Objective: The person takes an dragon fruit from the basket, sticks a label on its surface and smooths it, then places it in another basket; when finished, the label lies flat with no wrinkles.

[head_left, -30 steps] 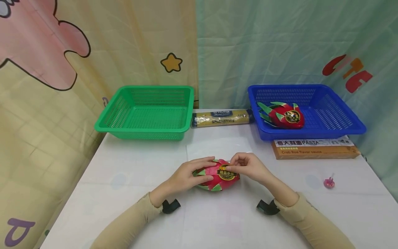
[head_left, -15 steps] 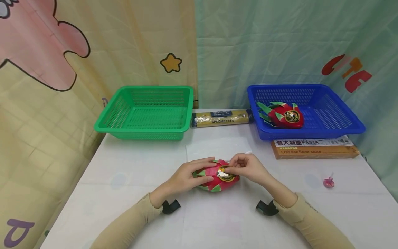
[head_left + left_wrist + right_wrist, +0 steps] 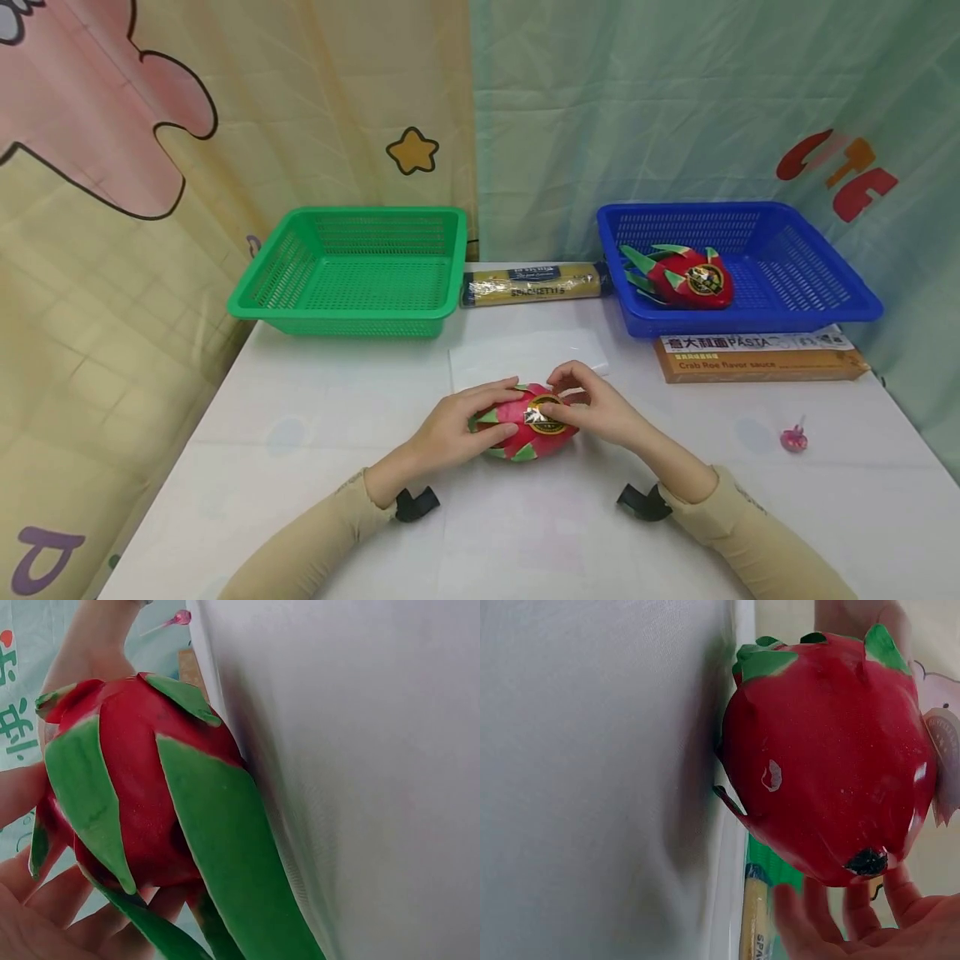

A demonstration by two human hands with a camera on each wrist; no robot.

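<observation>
A red dragon fruit with green leaf tips lies on its side on the white table, a black and gold label on its upper face. My left hand holds its leafy end, thumb on the near side and fingers on the far side. At the other end is my right hand, its thumb at the label and its index finger arched toward the far side. In the right wrist view, spread fingers reach the fruit's dark tip, and a label stands at the right edge.
A green basket stands at back left. The blue basket at back right holds another dragon fruit. Between them lies a spaghetti pack. A pasta box, a pink lollipop and a clear sheet are on the table.
The right fingers have spread apart from their closer pinch at the label, the index finger lifting up and away. The left hand and the dragon fruit stay almost where they were.
</observation>
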